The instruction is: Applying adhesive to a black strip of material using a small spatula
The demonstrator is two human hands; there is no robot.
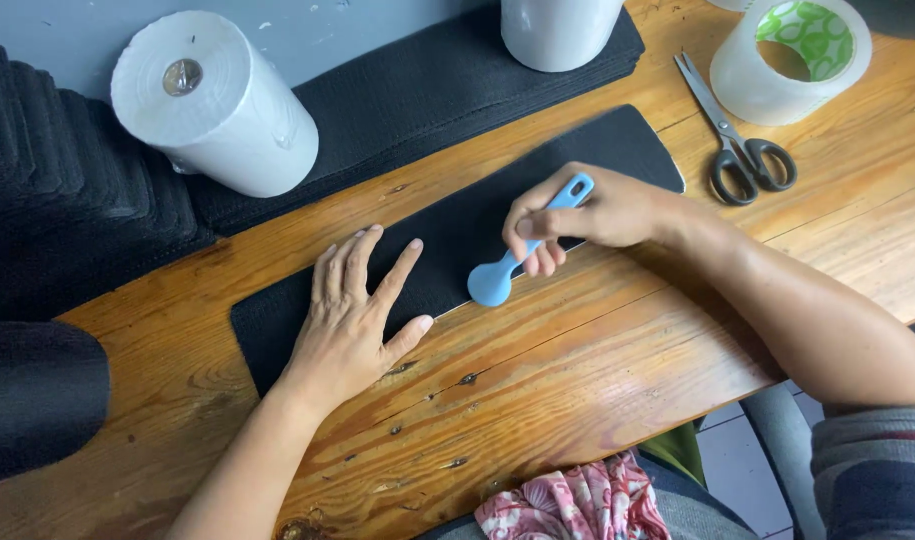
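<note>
Left hand (352, 320) spread flat on black strip (457, 235), mid-table. Right hand (577, 215) pinches blue spoon-shaped tool (517, 262) at strip's near edge. Risk: strip may shift if L pressure lapses; 1 pair of scissors (739, 150) near R forearm.

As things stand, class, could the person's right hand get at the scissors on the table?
Probably yes. The scissors lie uncovered on the wooden table, just beyond the right hand, with nothing between them. But that hand's grip is full with the blue tool.

Bare wooden tabletop (597, 370) open on the near side of the right hand (587, 212) gripping a light blue plastic spoon-shaped tool (517, 258), steel black-handled scissors (742, 150) and clear tape roll (789, 55) beyond-right, flat left hand (352, 320) blocking leftward, white paper roll (217, 100) far beyond-left.
</note>
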